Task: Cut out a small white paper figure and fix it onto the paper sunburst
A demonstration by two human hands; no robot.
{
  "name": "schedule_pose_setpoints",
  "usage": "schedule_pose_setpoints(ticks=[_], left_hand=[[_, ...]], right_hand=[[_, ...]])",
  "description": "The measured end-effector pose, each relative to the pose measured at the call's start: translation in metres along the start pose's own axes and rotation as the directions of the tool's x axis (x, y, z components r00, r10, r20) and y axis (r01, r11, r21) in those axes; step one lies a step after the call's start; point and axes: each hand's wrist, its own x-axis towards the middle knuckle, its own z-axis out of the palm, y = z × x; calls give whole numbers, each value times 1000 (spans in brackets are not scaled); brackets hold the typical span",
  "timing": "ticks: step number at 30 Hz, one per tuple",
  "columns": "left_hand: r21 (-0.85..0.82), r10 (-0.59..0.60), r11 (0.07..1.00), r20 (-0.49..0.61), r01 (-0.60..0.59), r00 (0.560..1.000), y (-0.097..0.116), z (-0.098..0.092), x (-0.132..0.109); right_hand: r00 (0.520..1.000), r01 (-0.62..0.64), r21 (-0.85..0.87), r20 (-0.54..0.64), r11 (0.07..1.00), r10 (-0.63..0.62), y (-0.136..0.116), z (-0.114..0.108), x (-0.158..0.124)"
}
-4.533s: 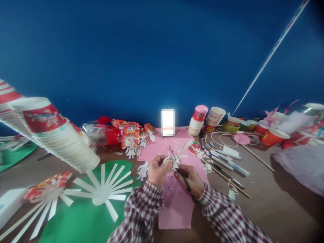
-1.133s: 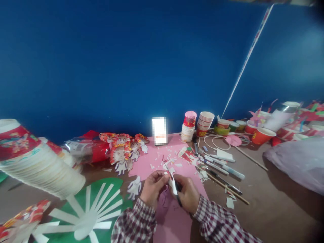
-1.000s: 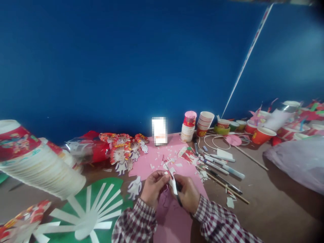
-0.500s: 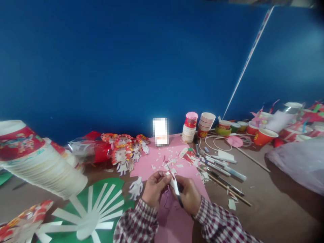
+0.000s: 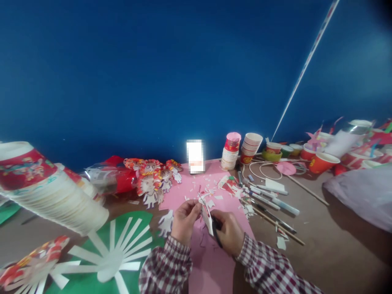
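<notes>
My left hand (image 5: 184,220) pinches a small white paper cutout (image 5: 208,220) above a pink paper sheet (image 5: 211,261). My right hand (image 5: 229,232) is closed round black-handled scissors (image 5: 210,218), whose blades point up and away through the cutout. Both hands sit close together over the pink sheet, with plaid sleeves behind them. Small paper scraps (image 5: 211,190) lie scattered on the sheet just beyond the hands.
A leaning stack of paper cups (image 5: 45,192) fills the left. A green sheet with white strips fanned out (image 5: 119,253) lies near me. Paper dolls (image 5: 153,179), cup stacks (image 5: 241,149), markers (image 5: 269,198), sticks, red bowls (image 5: 323,162) and a plastic bag (image 5: 364,194) crowd the table.
The cutout has turned in my left hand, from lying flat to standing edge-on at the scissor blades. Both hands stay over the pink sheet; the view has shifted slightly.
</notes>
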Motion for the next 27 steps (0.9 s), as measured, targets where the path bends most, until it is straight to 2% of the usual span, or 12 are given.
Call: schedule_pose_setpoints(ticks=[11, 27], left_hand=[[-66, 11, 998, 1, -11, 1000, -5, 4, -3], [-76, 0, 997, 8, 0, 1000, -7, 4, -1]], right_hand=[[1000, 0, -2, 0, 1000, 0, -6, -3, 1], [1000, -3, -36, 28, 999, 4, -7, -5, 1]])
